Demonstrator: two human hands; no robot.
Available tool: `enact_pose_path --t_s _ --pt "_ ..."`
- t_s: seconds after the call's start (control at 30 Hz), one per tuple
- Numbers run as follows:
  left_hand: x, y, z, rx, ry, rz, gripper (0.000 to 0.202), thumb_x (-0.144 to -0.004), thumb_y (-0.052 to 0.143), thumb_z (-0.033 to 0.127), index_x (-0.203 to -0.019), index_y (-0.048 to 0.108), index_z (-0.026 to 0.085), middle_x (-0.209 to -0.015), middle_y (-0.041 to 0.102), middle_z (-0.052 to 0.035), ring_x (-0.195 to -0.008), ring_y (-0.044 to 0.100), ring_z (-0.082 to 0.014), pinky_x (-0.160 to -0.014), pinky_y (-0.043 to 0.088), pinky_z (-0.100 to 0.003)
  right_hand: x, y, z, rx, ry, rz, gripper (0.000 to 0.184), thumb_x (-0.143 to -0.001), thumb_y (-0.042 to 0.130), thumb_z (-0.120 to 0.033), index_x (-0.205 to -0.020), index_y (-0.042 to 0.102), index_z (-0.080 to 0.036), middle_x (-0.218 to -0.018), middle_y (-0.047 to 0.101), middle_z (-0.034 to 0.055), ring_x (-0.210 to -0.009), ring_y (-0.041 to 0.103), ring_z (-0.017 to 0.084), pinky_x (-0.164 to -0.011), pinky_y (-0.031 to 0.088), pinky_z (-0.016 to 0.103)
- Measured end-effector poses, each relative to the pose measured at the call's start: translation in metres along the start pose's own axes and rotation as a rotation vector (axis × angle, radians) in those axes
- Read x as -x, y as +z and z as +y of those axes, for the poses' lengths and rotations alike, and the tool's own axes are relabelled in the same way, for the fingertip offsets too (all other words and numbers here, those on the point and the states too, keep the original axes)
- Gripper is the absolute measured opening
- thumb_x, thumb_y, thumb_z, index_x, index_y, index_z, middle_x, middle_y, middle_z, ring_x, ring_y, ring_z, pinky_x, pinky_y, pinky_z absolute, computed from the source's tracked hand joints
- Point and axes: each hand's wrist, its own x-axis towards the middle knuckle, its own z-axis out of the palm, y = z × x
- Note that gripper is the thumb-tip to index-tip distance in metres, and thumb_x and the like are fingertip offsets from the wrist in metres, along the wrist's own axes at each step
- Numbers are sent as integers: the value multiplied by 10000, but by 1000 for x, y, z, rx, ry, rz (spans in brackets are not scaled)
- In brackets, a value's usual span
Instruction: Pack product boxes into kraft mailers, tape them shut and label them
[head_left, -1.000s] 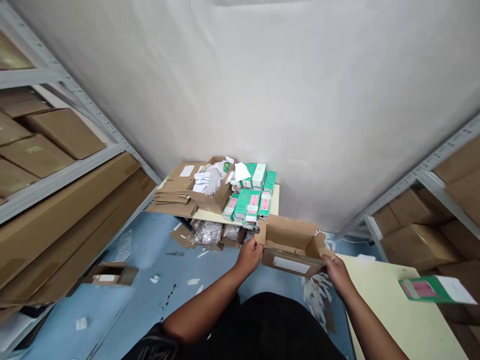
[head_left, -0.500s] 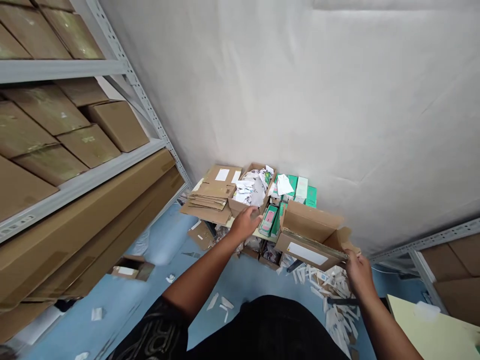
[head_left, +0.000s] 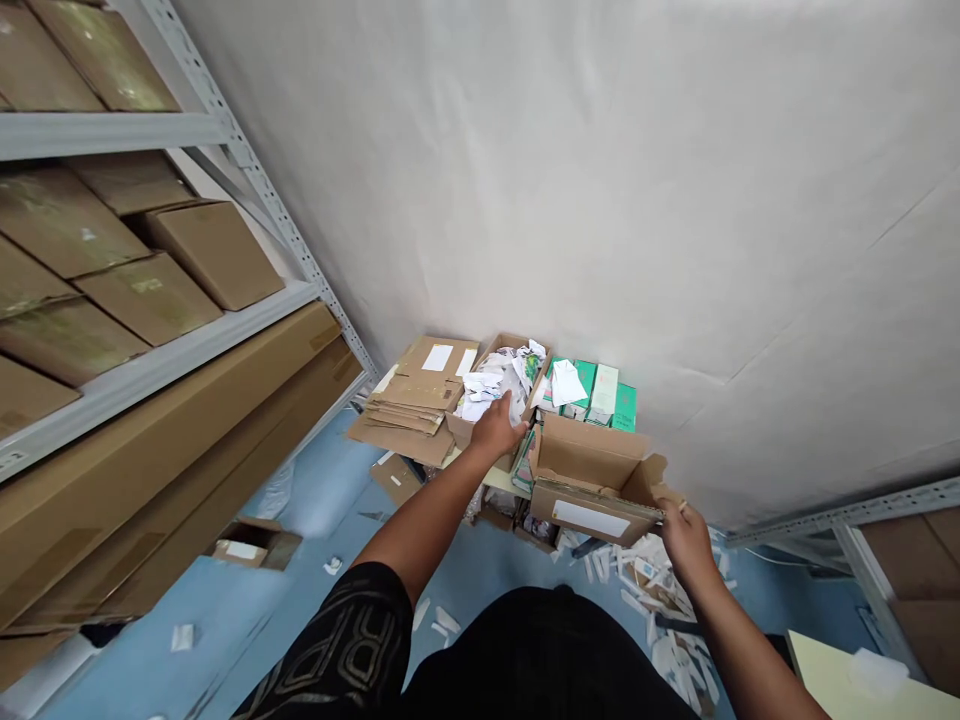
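My right hand grips the right end of an open cardboard box with a white label on its side. The box is tilted, and its inside looks bare from here. My left hand is at the front of another open carton, which is full of crumpled white paper. Its fingers and thumb are apart with nothing between them; whether they touch the paper I cannot tell. Green and white boxes stand behind the tilted box, a loose white paper on top of them.
Flattened cardboard is stacked at the left of the small table. A shelf rack with cartons rises on the left. White scraps and a small open carton lie on the blue floor. A pale yellow tabletop is at lower right.
The box in my right hand has shifted left, closer to the paper-filled carton, covering more of the green boxes. My left hand has moved slightly forward to the carton's edge.
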Motion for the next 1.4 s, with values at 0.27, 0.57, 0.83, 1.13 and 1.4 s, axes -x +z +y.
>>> enact_pose_path --t_s 0.27,0.57,0.83,1.13,1.4 --pt "-31 12 -12 -70 -80 -98 605 -908 633 493 -1417 551 178 -1377 640 -179 -1248 606 -323 -982 453 -349 -20 7 -6 -33 43 -64 386 -801 580 -511 -829 761 -171 -827 782 78 -853 682 291 -741 514 323" --pt "-68 24 5 -127 -128 -198 347 -902 619 449 -1107 760 208 -1258 693 -170 -1118 668 -321 -861 479 -336 -17 9 -11 -32 70 -82 377 -797 586 -501 -853 769 -178 -902 798 81 -919 698 314 -773 511 334" --pt "-60 -13 5 -112 -110 -4 297 -939 507 277 -1023 756 138 -1178 716 -176 -1084 647 -278 -883 457 -324 -12 12 -8 -6 39 -80 401 -817 560 -511 -887 774 -179 -937 797 96 -924 695 312 -808 510 347" --pt "-7 -114 12 225 200 322 119 -832 600 313 -810 632 201 -881 686 -9 -843 611 -177 -789 454 -260 -2 20 -28 35 -6 -80 388 -815 541 -514 -821 753 -188 -889 792 88 -888 693 307 -738 497 337" --pt "72 -118 71 3 787 -229 106 -825 587 217 -925 624 216 -944 677 -26 -855 601 -192 -745 430 -267 16 26 -35 45 -68 -100 370 -841 525 -520 -763 700 -203 -800 763 67 -824 670 283 -699 470 321"
